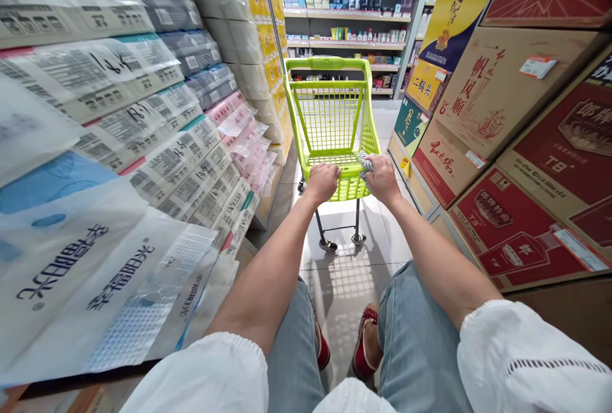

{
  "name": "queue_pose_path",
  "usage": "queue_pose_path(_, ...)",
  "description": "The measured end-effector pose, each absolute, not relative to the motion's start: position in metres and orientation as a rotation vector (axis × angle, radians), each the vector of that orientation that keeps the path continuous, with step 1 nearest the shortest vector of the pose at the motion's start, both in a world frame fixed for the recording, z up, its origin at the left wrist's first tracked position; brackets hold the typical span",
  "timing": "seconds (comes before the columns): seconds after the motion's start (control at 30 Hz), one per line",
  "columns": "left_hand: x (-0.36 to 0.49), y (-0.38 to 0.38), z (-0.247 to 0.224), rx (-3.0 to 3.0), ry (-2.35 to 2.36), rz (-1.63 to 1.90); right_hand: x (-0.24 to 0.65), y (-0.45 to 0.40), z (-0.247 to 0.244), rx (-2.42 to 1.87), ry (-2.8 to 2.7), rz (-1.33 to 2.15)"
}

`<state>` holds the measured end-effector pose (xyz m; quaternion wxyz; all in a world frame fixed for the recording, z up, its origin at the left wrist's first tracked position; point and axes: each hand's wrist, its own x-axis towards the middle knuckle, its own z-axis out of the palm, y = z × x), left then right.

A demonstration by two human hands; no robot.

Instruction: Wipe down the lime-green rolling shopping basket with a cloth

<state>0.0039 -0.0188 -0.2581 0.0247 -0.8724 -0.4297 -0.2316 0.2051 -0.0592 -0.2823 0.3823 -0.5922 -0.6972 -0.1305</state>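
A bright green shopping cart (327, 84) stands on the aisle floor in front of me. My left hand (324, 183) is closed at the near edge of its basket, with the thumb side toward the middle. Over the same edge, farther right, my right hand (382, 178) is closed on a grey-and-white cloth (366, 163), which bunches out beside the fingers and touches the cart. The undersides of both grips are hidden. The basket floor shows through the mesh, with no goods visible on it.
Stacked tissue packs (157, 164) line the left side, with yellow-and-white bundles (253, 37) farther along. Cartons (482, 91) rise close on the right. Shelves of small boxes and bottles (344, 11) close the far end. A thin dark pole (272, 11) rises by the cart.
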Motion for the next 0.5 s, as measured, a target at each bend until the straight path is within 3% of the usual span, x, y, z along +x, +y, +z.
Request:
queue_pose_path(0.23,0.002,-0.015,-0.261,-2.701,-1.253,-0.733,0.152,-0.059,-0.287,-1.389,-1.918,-0.313)
queue_pose_path(0.5,-0.034,-0.007,-0.248,-2.746,-1.099,-0.603,0.186,-0.057,-0.288,-1.48,-1.817,-0.301)
